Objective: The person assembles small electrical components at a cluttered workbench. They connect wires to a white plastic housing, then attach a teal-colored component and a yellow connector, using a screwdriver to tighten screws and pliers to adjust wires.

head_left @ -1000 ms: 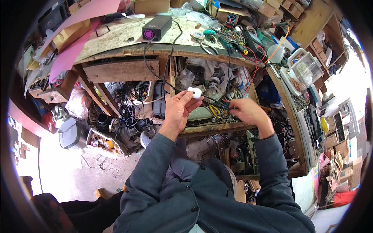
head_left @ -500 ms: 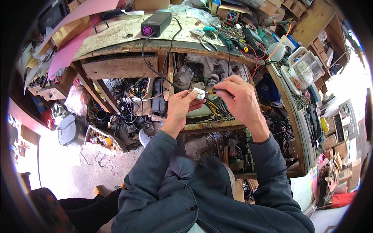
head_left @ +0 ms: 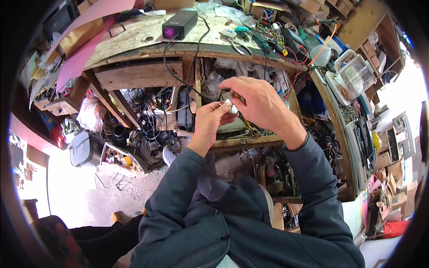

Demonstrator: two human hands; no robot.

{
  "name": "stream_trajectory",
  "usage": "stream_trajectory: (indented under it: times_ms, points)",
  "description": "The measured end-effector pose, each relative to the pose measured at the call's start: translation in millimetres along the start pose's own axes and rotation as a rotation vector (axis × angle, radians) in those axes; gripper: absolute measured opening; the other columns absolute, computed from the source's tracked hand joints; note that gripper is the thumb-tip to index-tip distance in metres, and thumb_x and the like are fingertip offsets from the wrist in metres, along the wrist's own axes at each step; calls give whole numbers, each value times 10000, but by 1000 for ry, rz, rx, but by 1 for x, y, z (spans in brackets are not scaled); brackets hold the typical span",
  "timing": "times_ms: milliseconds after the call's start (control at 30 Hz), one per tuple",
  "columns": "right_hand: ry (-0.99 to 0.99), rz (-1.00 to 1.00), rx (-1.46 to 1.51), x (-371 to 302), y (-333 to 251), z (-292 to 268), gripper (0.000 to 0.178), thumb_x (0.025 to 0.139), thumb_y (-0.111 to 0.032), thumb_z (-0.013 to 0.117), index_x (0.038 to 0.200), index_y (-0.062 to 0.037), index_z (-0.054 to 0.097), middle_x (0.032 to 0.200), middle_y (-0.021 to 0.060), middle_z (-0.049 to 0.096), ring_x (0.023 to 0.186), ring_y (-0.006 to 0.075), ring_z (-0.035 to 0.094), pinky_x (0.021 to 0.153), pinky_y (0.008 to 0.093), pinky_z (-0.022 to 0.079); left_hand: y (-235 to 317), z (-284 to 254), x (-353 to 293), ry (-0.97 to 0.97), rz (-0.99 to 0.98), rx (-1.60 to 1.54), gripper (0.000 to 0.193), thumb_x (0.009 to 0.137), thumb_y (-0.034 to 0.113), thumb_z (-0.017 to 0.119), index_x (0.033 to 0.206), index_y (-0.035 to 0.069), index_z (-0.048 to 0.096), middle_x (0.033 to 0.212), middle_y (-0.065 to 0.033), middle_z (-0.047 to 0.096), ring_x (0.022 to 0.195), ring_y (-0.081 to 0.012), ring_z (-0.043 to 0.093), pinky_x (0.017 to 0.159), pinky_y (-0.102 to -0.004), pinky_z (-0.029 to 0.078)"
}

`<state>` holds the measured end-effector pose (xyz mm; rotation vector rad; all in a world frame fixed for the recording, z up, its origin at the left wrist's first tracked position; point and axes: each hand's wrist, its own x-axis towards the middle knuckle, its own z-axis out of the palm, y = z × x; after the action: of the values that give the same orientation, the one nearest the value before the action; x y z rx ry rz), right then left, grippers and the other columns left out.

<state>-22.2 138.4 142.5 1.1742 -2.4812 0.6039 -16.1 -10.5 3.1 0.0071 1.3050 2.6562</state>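
Observation:
My left hand (head_left: pixel 207 123) pinches a small white plug-like piece (head_left: pixel 232 107) between thumb and fingers, above the open drawer. Close over that piece is my right hand (head_left: pixel 264 102), its fingers curled round a screwdriver (head_left: pixel 238 95). Only a bit of the yellowish handle shows; the rest of the tool is hidden behind the fingers, so I cannot tell where its tip touches. A black cable (head_left: pixel 176 79) hangs from the bench toward my left hand. On the bench, a black box with a purple fan grille (head_left: pixel 179 26) stands at the cable's upper end.
Pliers (head_left: pixel 239 47) and tangled leads lie on the cluttered bench (head_left: pixel 134 43). The open drawer (head_left: pixel 243 145) below my hands holds plastic bags and wires. A clear plastic container (head_left: pixel 355 76) stands at right. Someone's dark-clothed leg (head_left: pixel 96 239) shows at lower left, near a floor tray (head_left: pixel 123 159).
My right hand has turned and moved left over the white piece, tipping the screwdriver more upright and hiding most of it. The left hand stays nearly in place, still pinching the piece.

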Motion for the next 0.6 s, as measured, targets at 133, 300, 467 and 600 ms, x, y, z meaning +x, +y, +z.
stream_trajectory:
  times_ms: [133, 300, 467, 600]
  points:
    - [59, 18, -209, -3, 4, 4, 413, 910, -137, 734, 1312, -115, 645, 872, 97, 697, 806, 332, 689, 698, 455, 552, 3, 2, 0, -12, -36, -4, 218, 1032, 146, 674, 1119, -45, 733, 1051, -126, 777, 931, -229, 780, 872, -346, 640]
    - [190, -29, 33, -4, 7, 16, 549, 901, -136, 760, 1425, -145, 596, 902, 97, 692, 804, 330, 689, 700, 429, 558, 2, 2, 1, -18, -67, 39, 210, 1046, 158, 649, 1127, -24, 716, 1054, -97, 762, 938, -221, 763, 900, -363, 631]
    - [135, 40, 19, -8, 6, 18, 585, 887, -91, 758, 1442, -150, 580, 961, 117, 715, 815, 344, 688, 706, 436, 551, 1, 0, 1, -21, -45, 6, 225, 1040, 160, 656, 1095, -39, 744, 1027, -119, 778, 904, -218, 777, 837, -334, 634]
    - [164, 151, -43, -8, 4, 21, 596, 875, -87, 769, 1437, -163, 585, 881, 112, 682, 794, 345, 685, 685, 434, 545, -1, 0, 2, -8, -67, 4, 216, 1033, 154, 661, 1067, -39, 749, 1006, -115, 777, 888, -216, 775, 828, -331, 634]
